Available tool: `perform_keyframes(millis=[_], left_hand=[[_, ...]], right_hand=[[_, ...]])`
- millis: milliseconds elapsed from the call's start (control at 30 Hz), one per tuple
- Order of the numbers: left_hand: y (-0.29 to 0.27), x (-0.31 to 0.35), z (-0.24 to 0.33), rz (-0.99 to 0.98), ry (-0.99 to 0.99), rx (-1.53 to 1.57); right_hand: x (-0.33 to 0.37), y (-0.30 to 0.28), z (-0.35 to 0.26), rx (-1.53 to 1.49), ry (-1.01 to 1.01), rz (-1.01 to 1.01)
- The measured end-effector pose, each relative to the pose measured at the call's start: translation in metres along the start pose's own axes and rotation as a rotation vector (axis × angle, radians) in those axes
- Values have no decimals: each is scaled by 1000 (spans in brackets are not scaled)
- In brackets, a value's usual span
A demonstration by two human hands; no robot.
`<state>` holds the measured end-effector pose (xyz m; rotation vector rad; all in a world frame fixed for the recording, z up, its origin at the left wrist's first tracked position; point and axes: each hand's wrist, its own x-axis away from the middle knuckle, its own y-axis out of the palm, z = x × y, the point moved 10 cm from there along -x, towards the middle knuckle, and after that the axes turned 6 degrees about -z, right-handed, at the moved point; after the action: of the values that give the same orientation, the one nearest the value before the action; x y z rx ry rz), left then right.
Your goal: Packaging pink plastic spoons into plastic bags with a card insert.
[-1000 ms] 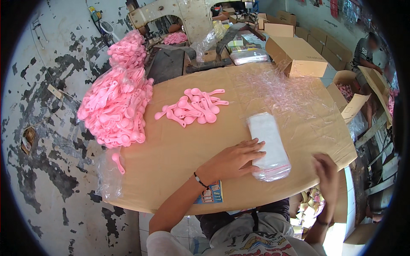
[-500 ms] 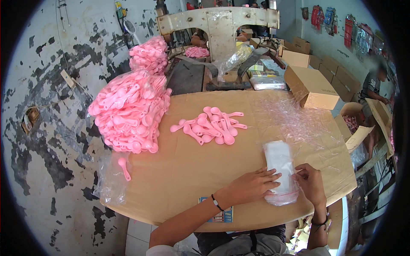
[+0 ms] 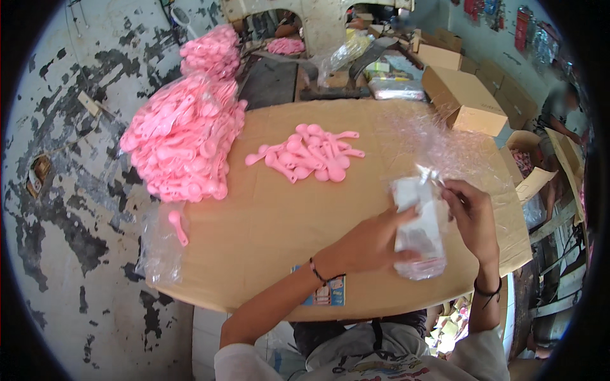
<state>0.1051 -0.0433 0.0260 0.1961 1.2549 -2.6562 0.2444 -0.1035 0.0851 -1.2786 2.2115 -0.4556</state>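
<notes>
A stack of clear plastic bags [image 3: 419, 235] lies at the right front of the table. My left hand [image 3: 375, 240] is over the stack's left side, its fingers apart and smeared by motion. Close to the stack's right edge, my right hand [image 3: 471, 213] has its thumb and forefinger pinched on a shiny piece of clear plastic film [image 3: 429, 174], blurred, near the stack's far end. A loose pile of pink measuring spoons [image 3: 308, 153] sits mid-table. One more pink spoon [image 3: 178, 227] rests on a flat clear bag [image 3: 159, 251] at the left edge.
Large clear bags full of pink spoons [image 3: 184, 140] stand at the table's left. Thin plastic strips [image 3: 438, 136] lie tangled at the far right. A blue printed card [image 3: 330, 293] is near the front edge. Cardboard boxes [image 3: 460, 95] and another person [image 3: 553, 120] are at the right.
My right hand has moved up and away from the stack's side and now pinches shiny film. My left hand has lifted and spread its fingers. The view has shifted downward.
</notes>
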Motion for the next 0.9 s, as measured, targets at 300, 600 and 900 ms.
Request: perform_keyframes(millis=[300, 600, 900], left_hand=[[-124, 57, -106, 743, -120, 1206], [-135, 70, -116, 845, -85, 1255], [-140, 74, -119, 925, -170, 1122]], right_hand=[[-42, 146, -89, 195, -499, -410], [42, 248, -57, 175, -267, -1274], [-3, 218, -68, 72, -282, -1315]])
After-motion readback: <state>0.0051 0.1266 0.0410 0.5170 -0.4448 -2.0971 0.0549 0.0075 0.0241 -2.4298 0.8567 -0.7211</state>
